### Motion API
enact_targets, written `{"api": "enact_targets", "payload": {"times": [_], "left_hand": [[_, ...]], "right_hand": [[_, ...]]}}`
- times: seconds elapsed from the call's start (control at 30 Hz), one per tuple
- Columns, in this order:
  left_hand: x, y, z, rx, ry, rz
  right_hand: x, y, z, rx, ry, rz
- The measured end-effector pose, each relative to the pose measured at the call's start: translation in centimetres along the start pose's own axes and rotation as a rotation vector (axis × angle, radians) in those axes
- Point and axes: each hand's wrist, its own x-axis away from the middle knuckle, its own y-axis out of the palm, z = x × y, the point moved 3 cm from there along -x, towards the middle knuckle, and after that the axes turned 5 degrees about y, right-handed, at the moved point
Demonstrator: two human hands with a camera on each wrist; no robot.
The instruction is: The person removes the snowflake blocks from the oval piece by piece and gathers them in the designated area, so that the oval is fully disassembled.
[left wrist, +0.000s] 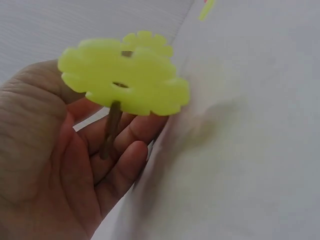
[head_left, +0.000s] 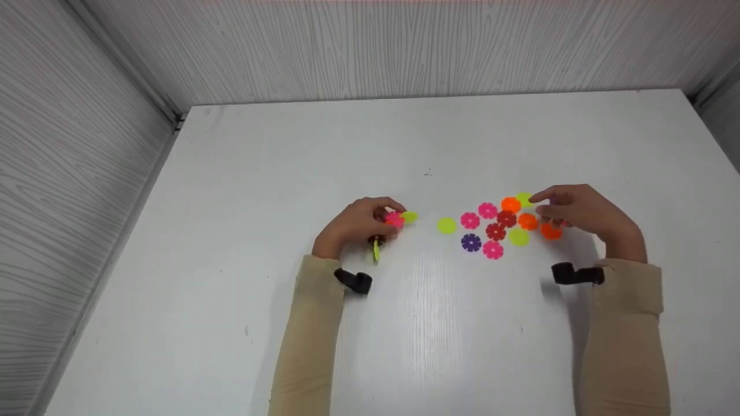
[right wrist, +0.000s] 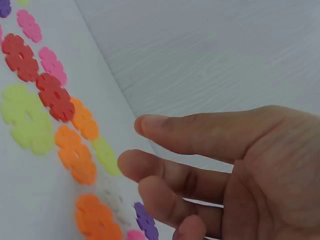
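Observation:
In the head view my left hand [head_left: 359, 218] holds a small joined cluster of flower-shaped discs, with a pink disc [head_left: 395, 219] and a yellow disc [head_left: 409, 217] at its fingertips. The left wrist view shows a nearer yellow disc [left wrist: 125, 80] joined to a dark disc [left wrist: 111, 132] seen edge-on, and another yellow disc [left wrist: 157, 44] behind. Part of the cluster is hidden by the fingers. My right hand [head_left: 587, 212] hovers over the right end of the loose discs, its fingers loosely bent and apart. Nothing shows between its thumb and fingers in the right wrist view.
Loose flower discs lie flat on the white table [head_left: 289, 144] between the hands: a red disc [head_left: 495, 231], an orange disc [head_left: 528, 221], a purple disc [head_left: 471, 242], a yellow disc [head_left: 447, 225] and several others. A whitish disc [right wrist: 114, 200] lies near an orange one. Grained panels stand behind and beside the table.

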Motion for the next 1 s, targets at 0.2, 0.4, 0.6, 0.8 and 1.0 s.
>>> {"api": "enact_targets", "payload": {"times": [0.2,0.4,0.6,0.8,1.0], "left_hand": [[0.0,0.1,-0.1,0.029,0.007,-0.023],[0.0,0.2,0.0,0.113,0.021,-0.025],[-0.1,0.3,0.1,0.127,0.004,-0.024],[-0.1,0.4,0.5,0.108,0.010,-0.031],[-0.2,0.8,0.8,0.061,0.023,-0.031]], "right_hand": [[-0.6,1.5,-2.1,0.021,-0.031,0.005],[-0.7,2.3,-3.5,0.003,-0.047,0.034],[-1.1,4.2,-5.5,0.005,-0.123,0.033],[-1.8,6.8,-7.1,0.012,-0.151,-0.012],[-2.0,8.9,-8.5,0.021,-0.190,-0.036]]}}
